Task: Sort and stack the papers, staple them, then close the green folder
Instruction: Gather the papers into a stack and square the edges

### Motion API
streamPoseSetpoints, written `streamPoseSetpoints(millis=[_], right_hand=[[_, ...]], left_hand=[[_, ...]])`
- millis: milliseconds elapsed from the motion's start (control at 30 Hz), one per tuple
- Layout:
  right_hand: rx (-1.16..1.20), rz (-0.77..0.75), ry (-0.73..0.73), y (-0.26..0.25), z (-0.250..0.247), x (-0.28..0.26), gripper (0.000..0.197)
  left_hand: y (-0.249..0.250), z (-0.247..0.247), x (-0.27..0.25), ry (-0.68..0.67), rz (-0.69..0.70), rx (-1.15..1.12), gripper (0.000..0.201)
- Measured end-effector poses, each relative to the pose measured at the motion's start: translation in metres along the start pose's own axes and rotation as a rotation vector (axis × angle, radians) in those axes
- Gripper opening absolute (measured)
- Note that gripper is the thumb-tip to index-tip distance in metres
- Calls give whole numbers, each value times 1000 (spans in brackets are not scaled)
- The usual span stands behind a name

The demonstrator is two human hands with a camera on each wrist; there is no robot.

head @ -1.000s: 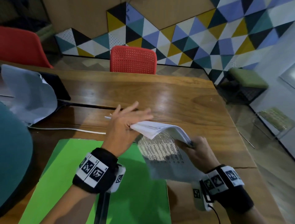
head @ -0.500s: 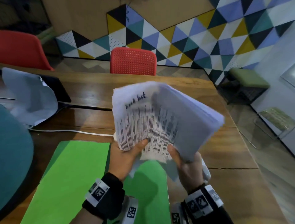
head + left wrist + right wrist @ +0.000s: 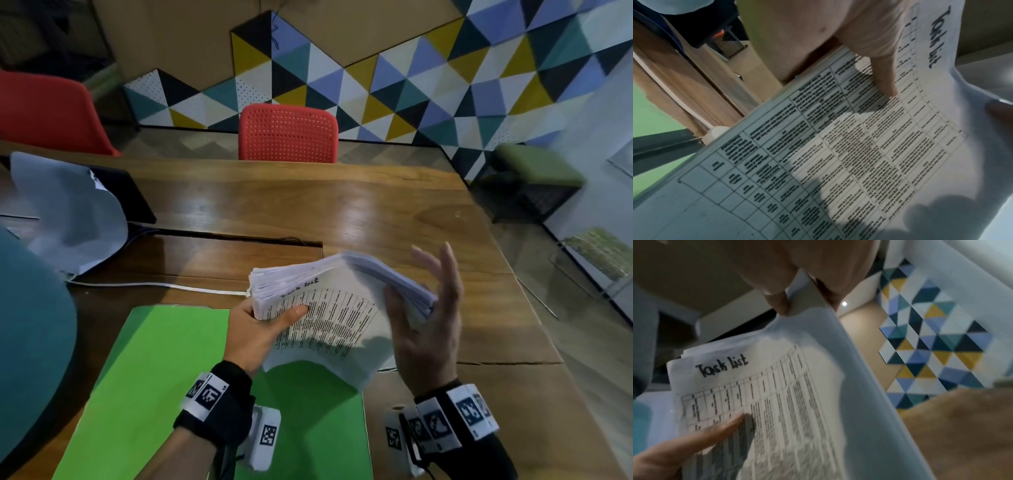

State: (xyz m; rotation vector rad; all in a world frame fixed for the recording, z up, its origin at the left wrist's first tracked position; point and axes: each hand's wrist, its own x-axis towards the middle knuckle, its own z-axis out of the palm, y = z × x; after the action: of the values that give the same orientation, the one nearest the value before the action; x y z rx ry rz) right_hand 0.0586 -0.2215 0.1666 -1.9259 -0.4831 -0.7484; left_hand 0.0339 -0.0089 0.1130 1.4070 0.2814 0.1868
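Note:
A thick stack of white papers (image 3: 335, 308) hangs bent above the open green folder (image 3: 164, 377), its top sheet a printed table headed "Task list" (image 3: 723, 366). My left hand (image 3: 274, 322) grips the stack's left edge, thumb (image 3: 884, 78) pressed on the printed sheet. My right hand (image 3: 418, 301) takes the stack's right edge between thumb and fingers (image 3: 830, 293); in the head view those fingers stand straight up behind the papers. The folder lies flat on the wooden table (image 3: 342, 212), partly covered by the papers and my left wrist. No stapler shows.
A white cable (image 3: 154, 284) runs across the table just beyond the folder. Crumpled pale paper (image 3: 75, 212) lies over a dark flat object at the far left. A teal rounded shape (image 3: 27, 325) fills the left edge. Red chairs (image 3: 287, 133) stand behind the table.
The stack has come off the table, was raised upright facing me, then tipped down flatter above the folder. My right hand's fingers have straightened behind its right edge.

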Motion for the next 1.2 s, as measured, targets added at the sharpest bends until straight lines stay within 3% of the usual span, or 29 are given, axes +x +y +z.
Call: streamPoseSetpoints(millis=[67,167,300,367,467,633,800,867,967,1033,1100,1200], right_hand=[[-91,-120,-30,-3,-3,11,54],[-161,-179,-84,-5,-4,15,30],[-200,-142,-91,-6,-6,16,20],[-283,-166,-139,-9,-5,18,24],[-413,-179,-257,-8,-4,23,47],[-521,-163,-374,-7,-9,33,53],[-449,-143,-404,-6,-15,33,58],[-206,11,-415,-2,-22,29,78],[292,453,-416,21,-30,6,94],[325,629,-497,38,-23,-16,73],[180,695,-542,46,-9,-31,48],[50,703,-401,46,16,-37,21]], left_hand=[[0,-1,4,-28,-17,30,31],[-4,-4,8,-78,-58,48,36],[-8,-5,13,-117,-99,46,73],[-10,-5,16,-123,-106,52,74],[-15,-8,20,-115,-113,48,72],[-23,-8,27,-96,-135,59,50],[-32,-8,33,-91,-136,68,34],[-34,-6,34,-69,-157,29,35],[-35,-6,34,-61,-176,-5,40],[-36,-7,33,-73,-194,-5,40],[-34,-2,32,-89,-200,11,36],[-26,12,27,-17,-155,21,26]])
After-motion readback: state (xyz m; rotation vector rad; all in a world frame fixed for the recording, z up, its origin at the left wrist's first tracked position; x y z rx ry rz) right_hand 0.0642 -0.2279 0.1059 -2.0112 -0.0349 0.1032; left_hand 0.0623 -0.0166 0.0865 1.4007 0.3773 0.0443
